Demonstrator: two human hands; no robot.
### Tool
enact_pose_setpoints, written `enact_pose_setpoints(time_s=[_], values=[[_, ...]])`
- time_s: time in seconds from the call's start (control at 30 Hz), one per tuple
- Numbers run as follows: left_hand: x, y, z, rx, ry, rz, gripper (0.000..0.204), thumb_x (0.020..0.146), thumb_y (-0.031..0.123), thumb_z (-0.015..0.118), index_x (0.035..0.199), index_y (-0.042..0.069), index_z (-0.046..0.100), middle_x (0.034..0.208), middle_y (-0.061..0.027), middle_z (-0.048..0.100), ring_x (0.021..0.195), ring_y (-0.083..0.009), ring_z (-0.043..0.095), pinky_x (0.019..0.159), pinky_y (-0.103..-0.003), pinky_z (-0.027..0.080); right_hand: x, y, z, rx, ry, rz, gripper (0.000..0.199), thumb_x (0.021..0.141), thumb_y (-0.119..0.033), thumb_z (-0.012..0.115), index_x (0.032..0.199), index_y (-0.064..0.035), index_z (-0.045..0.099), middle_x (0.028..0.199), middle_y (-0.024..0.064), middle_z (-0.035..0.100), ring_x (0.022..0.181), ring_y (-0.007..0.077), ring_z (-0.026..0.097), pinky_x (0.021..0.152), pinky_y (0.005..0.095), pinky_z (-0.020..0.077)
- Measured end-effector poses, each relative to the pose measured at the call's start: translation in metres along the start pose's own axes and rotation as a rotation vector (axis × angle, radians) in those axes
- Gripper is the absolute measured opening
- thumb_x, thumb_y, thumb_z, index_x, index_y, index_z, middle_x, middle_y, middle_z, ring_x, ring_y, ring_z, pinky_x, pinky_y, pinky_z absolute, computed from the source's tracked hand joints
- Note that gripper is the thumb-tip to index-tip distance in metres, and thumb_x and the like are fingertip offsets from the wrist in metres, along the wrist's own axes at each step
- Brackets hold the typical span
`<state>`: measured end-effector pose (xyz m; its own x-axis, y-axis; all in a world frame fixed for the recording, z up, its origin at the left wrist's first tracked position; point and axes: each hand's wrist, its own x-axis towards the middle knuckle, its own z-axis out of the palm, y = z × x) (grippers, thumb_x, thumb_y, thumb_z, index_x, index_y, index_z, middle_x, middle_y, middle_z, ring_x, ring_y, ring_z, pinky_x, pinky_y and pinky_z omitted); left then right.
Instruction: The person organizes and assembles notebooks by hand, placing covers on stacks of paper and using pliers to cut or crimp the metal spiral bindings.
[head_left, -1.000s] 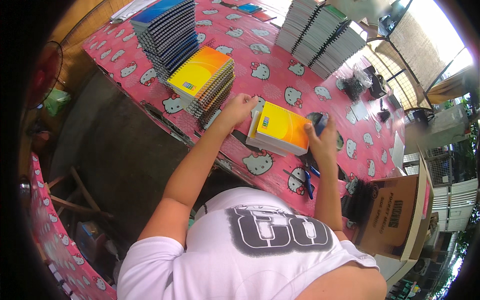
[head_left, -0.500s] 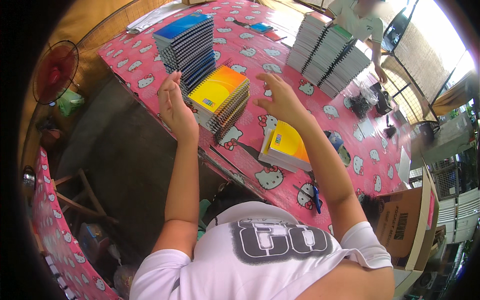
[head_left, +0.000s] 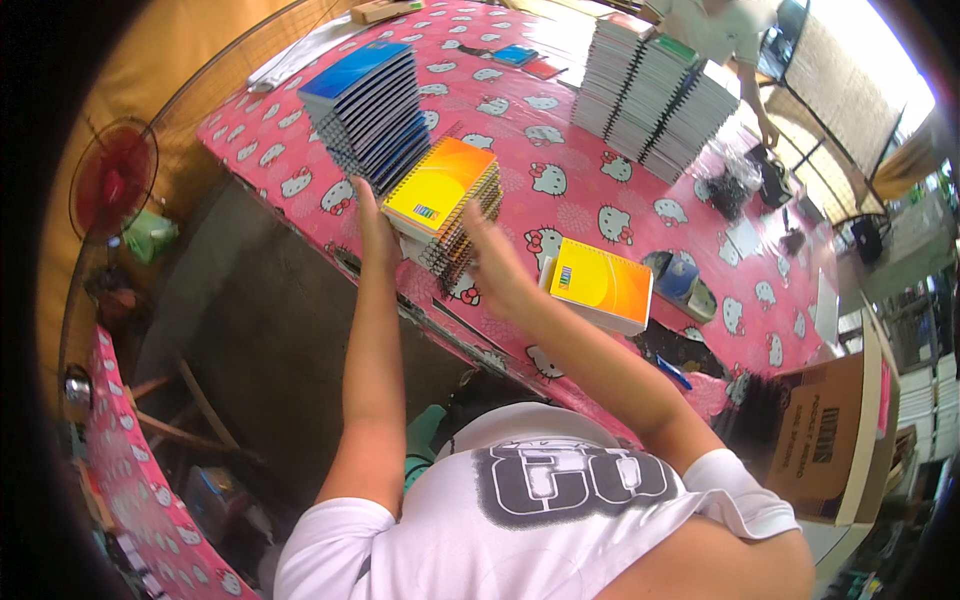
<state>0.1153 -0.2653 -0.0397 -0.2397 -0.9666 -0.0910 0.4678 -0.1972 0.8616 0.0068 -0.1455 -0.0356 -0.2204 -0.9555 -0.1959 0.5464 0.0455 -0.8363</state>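
A stack of spiral-bound notebooks with yellow-orange covers stands near the table's front edge. My left hand is upright along its left side, fingers straight and partly hidden by the stack. Against its right side, by the wire coils, lies my right hand, with its fingers extended. Both hands are open, flanking the stack. Just behind it rises a taller stack of blue-covered spiral notebooks. To the right of my right hand sits a smaller pile of yellow-orange notebooks.
Tall stacks of spiral notebooks stand at the far right, beside another person. A blue pen and a roundish blue-grey object lie to the right. A cardboard box stands at the right; a red fan is at left.
My hands have come down and inward, from apart above the table to both sides of the yellow-orange stack. The view has shifted slightly.
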Motion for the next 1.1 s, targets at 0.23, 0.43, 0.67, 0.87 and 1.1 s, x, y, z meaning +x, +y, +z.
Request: enact_pose_setpoints(time_s=[0.23, 0.43, 0.67, 0.87, 1.1], values=[[-0.009, 0.015, 0.009, -0.039, -0.135, -0.144, 0.092, 0.091, 0.072, 0.021, 0.137, -0.006, 0.036, 0.135, -0.0199, 0.048, 0.123, -0.031, 0.048, 0.102, -0.041, 0.038, 0.027, 0.023, 0.026, 0.033, 0.046, 0.015, 0.113, 0.08, -0.059, 0.066, 0.144, 0.0037, -0.004, 0.149, 0.0184, 0.021, 0.14, 0.0279, 0.018, 0.114, 0.0433, 0.0132], [-0.003, 0.018, -0.044, 0.07, -0.189, -0.081, 0.09, 0.092, 0.071, 0.019, 0.127, -0.006, 0.05, 0.12, -0.0153, 0.06, 0.122, -0.0238, 0.05, 0.098, -0.037, 0.04, -0.046, -0.055, 0.005, -0.394, -0.128, -0.146, 0.073, 0.082, -0.032, 0.073, 0.137, -0.0062, 0.033, 0.137, 0.0155, 0.042, 0.126, 0.029, 0.04, 0.102, 0.0416, 0.0362], [-0.079, 0.079, 0.059, -0.004, -0.196, 0.458, 0.059, 0.098, 0.047, 0.037, 0.122, -0.003, 0.057, 0.131, -0.015, 0.056, 0.124, -0.0212, 0.05, 0.105, -0.034, 0.033, -0.094, -0.068, -0.064, -2.126, -0.047, -0.486, 0.037, 0.063, -0.017, 0.077, 0.1, -0.0133, 0.07, 0.111, 0.016, 0.05, 0.104, 0.0354, 0.053, 0.088, 0.0446, 0.0477], [-0.104, 0.061, 0.08, -0.059, -0.538, 0.143, 0.042, 0.093, 0.039, 0.055, 0.112, 0.003, 0.064, 0.116, -0.011, 0.065, 0.112, -0.0177, 0.057, 0.102, -0.033, 0.036, -0.086, -0.105, -0.055, -1.835, -0.253, -0.099, 0.035, 0.067, -0.009, 0.075, 0.102, -0.0112, 0.069, 0.118, 0.012, 0.057, 0.106, 0.0323, 0.057, 0.088, 0.0412, 0.0479], [-0.118, 0.041, 0.098, 0.084, -0.552, -0.009, 0.04, 0.095, 0.033, 0.052, 0.111, -0.002, 0.063, 0.113, -0.0149, 0.065, 0.102, -0.023, 0.064, 0.092, -0.032, 0.047, -0.082, -0.108, -0.072, -1.777, -0.32, -0.183, 0.036, 0.068, -0.008, 0.074, 0.104, -0.0097, 0.068, 0.111, 0.0118, 0.061, 0.1, 0.0316, 0.06, 0.085, 0.0418, 0.049]])
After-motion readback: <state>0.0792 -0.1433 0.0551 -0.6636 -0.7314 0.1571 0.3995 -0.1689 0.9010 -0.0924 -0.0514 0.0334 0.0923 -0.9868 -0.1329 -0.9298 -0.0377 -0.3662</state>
